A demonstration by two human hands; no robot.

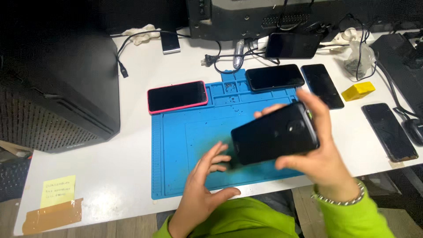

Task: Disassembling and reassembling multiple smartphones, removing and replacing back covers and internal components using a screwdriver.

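My right hand (324, 152) grips a black phone (275, 133) by its right end, back side up, held tilted above the blue work mat (176, 154). My left hand (203, 185) hovers open just left of and below the phone, fingers spread, close to its left edge; whether the fingertips touch it is unclear. A silver bracelet sits on my right wrist, and both sleeves are bright green.
A phone in a red case (177, 97) lies at the mat's upper left. Several dark phones (275, 77) lie along the back and right of the white table. A yellow block (358, 91), cables, a black box (57, 88) at left, a yellow note (58, 191).
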